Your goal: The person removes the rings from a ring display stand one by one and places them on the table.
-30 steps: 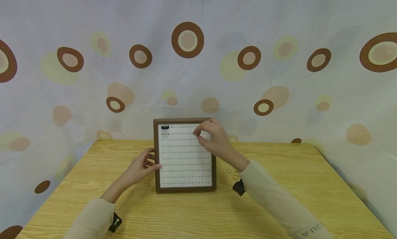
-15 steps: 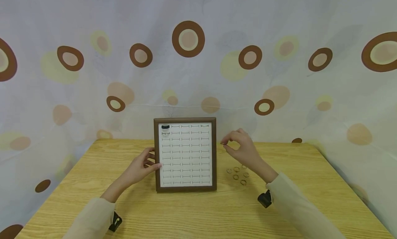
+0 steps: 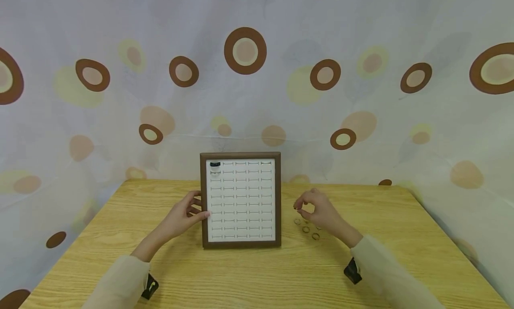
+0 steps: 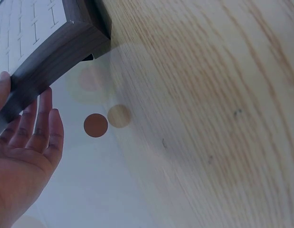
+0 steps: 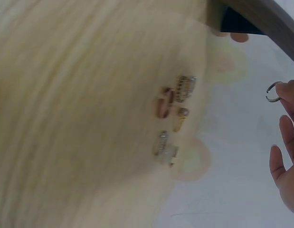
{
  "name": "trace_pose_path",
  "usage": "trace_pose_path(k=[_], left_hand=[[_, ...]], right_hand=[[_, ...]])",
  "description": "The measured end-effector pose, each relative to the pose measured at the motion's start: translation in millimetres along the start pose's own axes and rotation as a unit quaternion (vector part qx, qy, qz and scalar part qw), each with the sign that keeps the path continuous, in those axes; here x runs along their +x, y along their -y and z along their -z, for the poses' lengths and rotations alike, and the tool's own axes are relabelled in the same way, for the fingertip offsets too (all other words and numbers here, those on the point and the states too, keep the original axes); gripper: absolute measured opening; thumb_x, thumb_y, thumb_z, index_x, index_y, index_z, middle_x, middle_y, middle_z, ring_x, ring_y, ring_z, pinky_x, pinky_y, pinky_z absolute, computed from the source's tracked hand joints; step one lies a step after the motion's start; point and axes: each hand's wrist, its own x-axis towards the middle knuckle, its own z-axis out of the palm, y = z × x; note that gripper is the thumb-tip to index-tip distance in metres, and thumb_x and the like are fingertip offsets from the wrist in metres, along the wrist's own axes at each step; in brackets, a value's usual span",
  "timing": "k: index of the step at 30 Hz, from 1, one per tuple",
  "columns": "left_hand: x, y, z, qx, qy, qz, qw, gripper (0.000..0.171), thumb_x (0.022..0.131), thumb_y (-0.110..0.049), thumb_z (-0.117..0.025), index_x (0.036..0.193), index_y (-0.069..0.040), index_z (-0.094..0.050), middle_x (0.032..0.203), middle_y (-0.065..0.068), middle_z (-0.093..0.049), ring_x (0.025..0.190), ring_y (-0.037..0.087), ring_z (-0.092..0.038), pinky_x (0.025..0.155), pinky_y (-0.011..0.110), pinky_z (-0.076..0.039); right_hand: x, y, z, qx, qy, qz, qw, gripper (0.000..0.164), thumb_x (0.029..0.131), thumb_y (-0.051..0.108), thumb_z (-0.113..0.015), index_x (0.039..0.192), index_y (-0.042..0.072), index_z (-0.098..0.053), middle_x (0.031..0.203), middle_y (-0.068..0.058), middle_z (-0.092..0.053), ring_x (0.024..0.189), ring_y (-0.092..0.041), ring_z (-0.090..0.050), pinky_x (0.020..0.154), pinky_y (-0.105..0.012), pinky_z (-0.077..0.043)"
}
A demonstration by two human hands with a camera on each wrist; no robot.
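Note:
A brown-framed ring display board (image 3: 241, 199) with a white slotted face stands upright on the table. My left hand (image 3: 182, 216) grips its left edge, thumb on the front and fingers behind; the left wrist view shows this hand (image 4: 30, 142) at the frame (image 4: 56, 50). A black ring (image 3: 215, 164) and a silver ring (image 3: 215, 172) sit in the leftmost column's top slots. Right of the board, my right hand (image 3: 323, 213) pinches a small ring between thumb and forefinger; the right wrist view shows the ring (image 5: 272, 92) clearly.
Several loose rings (image 3: 306, 229) lie on the wooden table (image 3: 257, 278), partly below the right hand; some are gold-toned (image 5: 180, 118). A white curtain (image 3: 257, 108) with brown and yellow circles hangs behind the table.
My right hand has moved from the board's upper right out to the right, then down over the loose rings. The left hand and the board have stayed in place.

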Motion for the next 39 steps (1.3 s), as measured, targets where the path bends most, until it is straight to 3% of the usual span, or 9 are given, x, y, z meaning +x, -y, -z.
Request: trace_pose_path(k=[6, 14, 20, 28, 39], left_hand=[[2.0, 4.6, -1.1, -0.002, -0.001, 0.004, 1.0, 0.063, 0.086, -0.03, -0.064, 0.134, -0.004, -0.035, 0.114, 0.019, -0.059, 0.093, 0.025, -0.062, 0.078, 0.037, -0.051], [1.5, 4.0, -0.6, 0.002, -0.002, 0.006, 1.0, 0.064, 0.085, -0.032, -0.064, 0.135, -0.005, -0.034, 0.114, 0.018, -0.059, 0.093, 0.025, -0.062, 0.078, 0.036, -0.051], [0.4, 3.1, -0.4, -0.005, 0.0, -0.001, 1.0, 0.063, 0.085, -0.029, -0.064, 0.134, -0.003, -0.035, 0.114, 0.02, -0.058, 0.092, 0.025, -0.062, 0.077, 0.035, -0.051], [0.5, 3.7, -0.4, -0.006, -0.002, -0.001, 1.0, 0.062, 0.085, -0.029, -0.065, 0.134, -0.004, -0.035, 0.114, 0.019, -0.059, 0.092, 0.026, -0.062, 0.077, 0.036, -0.052], [0.4, 4.2, -1.0, 0.006, -0.003, -0.007, 1.0, 0.061, 0.086, -0.028, -0.064, 0.134, -0.003, -0.035, 0.113, 0.02, -0.059, 0.093, 0.026, -0.063, 0.079, 0.038, -0.052]], right_hand=[[-10, -4, -7, 0.025, 0.08, -0.035, 0.996, 0.017, 0.072, -0.003, -0.071, 0.081, 0.011, -0.066, 0.078, 0.003, -0.065, 0.074, -0.021, -0.05, 0.067, -0.031, -0.044], [-16, -4, -15, 0.023, 0.166, -0.053, 0.984, 0.012, 0.076, -0.001, -0.068, 0.079, 0.011, -0.066, 0.076, 0.004, -0.063, 0.073, -0.015, -0.047, 0.069, -0.025, -0.037], [-18, -5, -17, 0.017, 0.186, -0.053, 0.981, 0.018, 0.075, -0.006, -0.065, 0.08, 0.011, -0.066, 0.077, 0.005, -0.063, 0.073, -0.013, -0.048, 0.071, -0.025, -0.04], [-20, -6, -19, 0.011, 0.202, -0.048, 0.978, 0.013, 0.076, -0.001, -0.068, 0.078, 0.012, -0.066, 0.077, 0.005, -0.064, 0.075, -0.009, -0.047, 0.069, -0.023, -0.041], [-20, -6, -19, 0.041, 0.215, -0.029, 0.975, 0.015, 0.077, -0.006, -0.065, 0.079, 0.009, -0.067, 0.078, 0.001, -0.067, 0.074, -0.009, -0.05, 0.069, -0.022, -0.044]])
